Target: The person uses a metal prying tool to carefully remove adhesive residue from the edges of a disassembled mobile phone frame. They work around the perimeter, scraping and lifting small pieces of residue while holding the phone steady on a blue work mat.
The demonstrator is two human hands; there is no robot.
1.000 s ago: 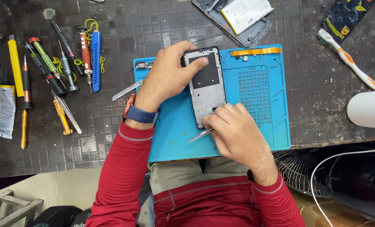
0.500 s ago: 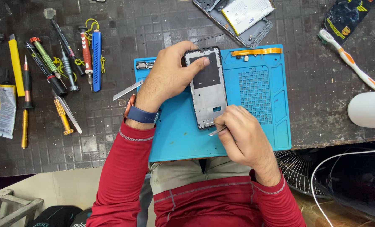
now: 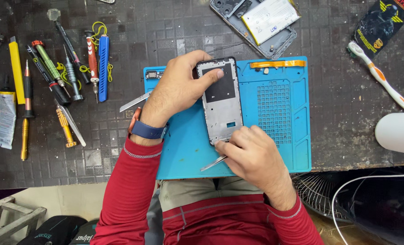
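Frame (image 3: 220, 97) at picture centre on mat (image 3: 274, 154), long axis vertical | left hand (image 3: 179, 88) grips its upper edge | right hand (image 3: 252, 156), nearer the lower end, pinches tweezers (image 3: 213, 163).

A dark, grid-marked workbench (image 3: 134, 149) is seen across the frame, with a blue repair mat (image 3: 184, 149) laid at its lower centre. Screwdrivers (image 3: 52, 72), a yellow strip (image 3: 16, 70) and a glue tube (image 3: 4, 118) are spread at upper left. An opened phone body (image 3: 261, 22) is placed at top centre, a toothbrush (image 3: 379, 75) at upper right.
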